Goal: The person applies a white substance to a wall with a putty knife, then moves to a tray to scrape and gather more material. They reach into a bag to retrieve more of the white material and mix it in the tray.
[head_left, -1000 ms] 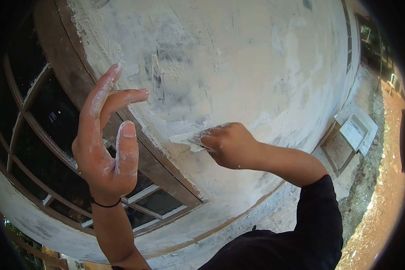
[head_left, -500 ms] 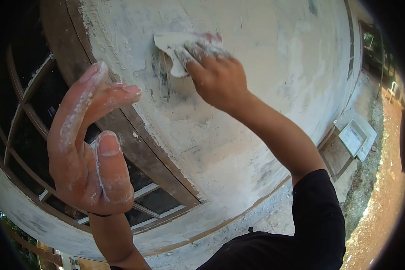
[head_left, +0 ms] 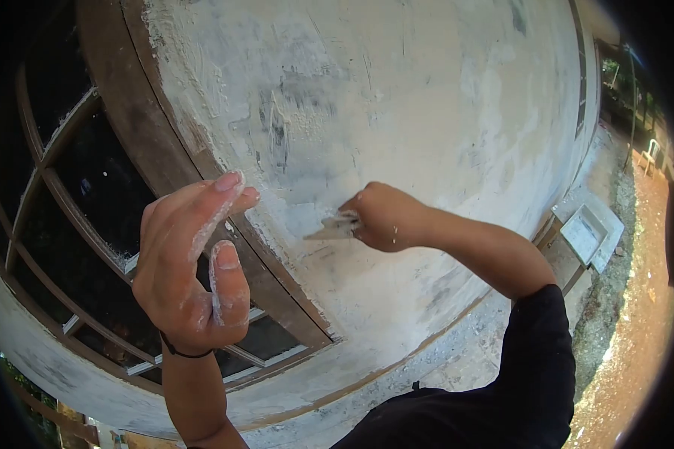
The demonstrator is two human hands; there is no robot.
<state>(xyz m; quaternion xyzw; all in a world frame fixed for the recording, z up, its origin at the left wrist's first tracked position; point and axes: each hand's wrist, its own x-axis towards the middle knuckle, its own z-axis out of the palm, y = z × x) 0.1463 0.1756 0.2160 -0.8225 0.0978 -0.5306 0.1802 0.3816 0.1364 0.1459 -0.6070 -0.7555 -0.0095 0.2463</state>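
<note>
Matt plaster wall point(head_left: 427, 97) – rough (ridged along one edge), brown wooden window frame point(head_left: 120, 67), glossy panes point(head_left: 101, 161)

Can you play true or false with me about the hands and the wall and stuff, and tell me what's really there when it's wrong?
1. The right hand is holding a thin, flat tool. True.
2. The left hand is perfectly clean. False: there are white smears on its fingers and thumb.
3. The wall has some grey patches. True.
4. The window frame is bright green. False: it is brown.
5. There is a dark band around the left wrist. True.
6. The right arm's sleeve is yellow. False: it is black.
</note>
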